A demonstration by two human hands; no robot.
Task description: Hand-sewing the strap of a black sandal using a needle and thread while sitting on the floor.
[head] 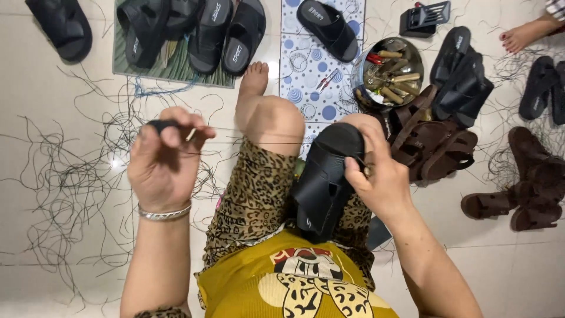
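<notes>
A: What does the head view show underfoot?

B: A pale tiled floor (35,76), strewn with loose dark threads (70,176) left of the person's bare knee (273,123). Beyond the knee lie a green mat (176,68) carrying black slides (206,32) and a blue-dotted mat (312,76) with one more black slide on it.

A: And to the right of the knee?

B: A round metal bowl (359,73) of wooden-handled tools, then a heap of brown sandals (432,144). Further right, more brown and black pairs reach the frame edge, and another person's bare foot (521,36) shows at the top corner.

A: Any free room?

B: Little: bare tile shows below the brown sandals and near the lower left edge, apart from threads.

A: The sandal being worked?

B: A black sandal (323,179) stands tilted on the lap just right of the knee, smooth sole uppermost, broad straps below.

A: The hands?

B: The right hand (382,176) has its grip closed on the sandal's edge. The left hand (165,162), left of the knee, is closed on a dark-handled tool (162,125), a taut thread (253,141) running from it across to the sandal
</notes>
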